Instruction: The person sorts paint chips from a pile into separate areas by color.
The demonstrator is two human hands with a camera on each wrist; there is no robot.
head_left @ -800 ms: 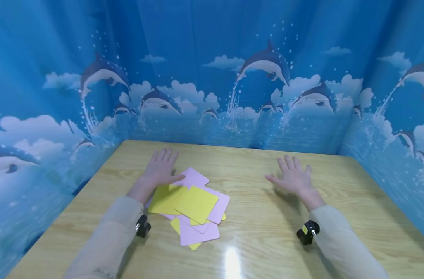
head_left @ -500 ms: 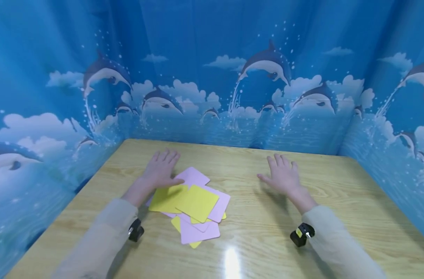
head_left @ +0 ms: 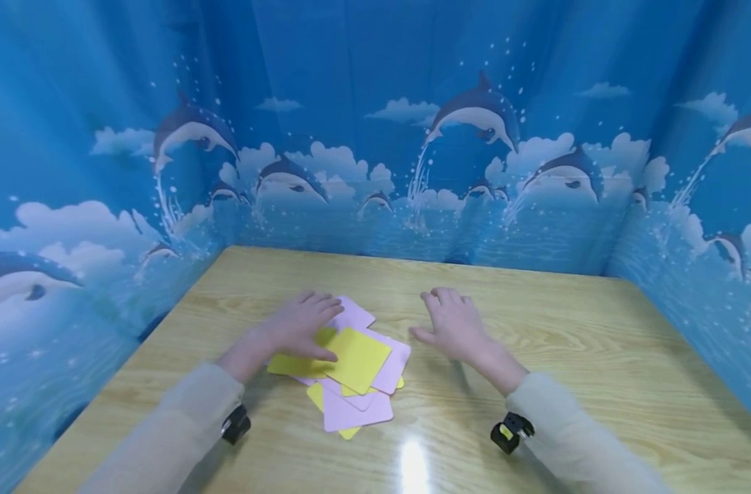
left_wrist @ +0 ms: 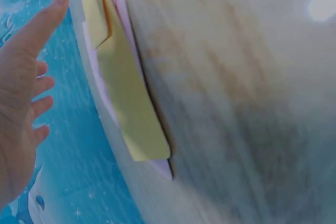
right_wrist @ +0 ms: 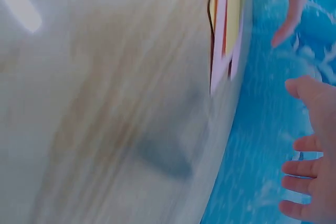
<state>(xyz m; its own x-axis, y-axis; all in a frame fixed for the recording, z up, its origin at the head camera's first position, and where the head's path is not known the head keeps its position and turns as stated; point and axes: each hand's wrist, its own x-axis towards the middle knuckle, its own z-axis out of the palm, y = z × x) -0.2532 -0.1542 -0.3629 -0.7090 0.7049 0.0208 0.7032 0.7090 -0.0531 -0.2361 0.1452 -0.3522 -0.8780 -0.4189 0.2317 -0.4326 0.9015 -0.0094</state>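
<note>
On the table lies a loose, overlapping pile of yellow cards (head_left: 358,360) and pink cards (head_left: 358,413) with rounded corners. My left hand (head_left: 301,324) hovers over the pile's far left part, thumb and fingers spread apart, hiding some cards beneath it. To the right of the pile, my right hand (head_left: 454,326) is held above the tabletop, its thumb pointing toward the cards and its fingers bent a little. Neither hand holds anything. In the left wrist view a yellow card (left_wrist: 131,98) rests over a pink one, apart from the thumb. The right wrist view catches the pile's pink edge (right_wrist: 220,66).
The wooden table (head_left: 567,329) reaches back to a blue dolphin-print curtain (head_left: 375,103) that encloses it on the left, back and right. A light glare (head_left: 414,466) shows near the front. Each wrist carries a small black camera (head_left: 235,424).
My right hand has moved left toward the pile, its fingers bending slightly. My left hand has turned and shifted right over the cards. The cards stay in the same arrangement.
</note>
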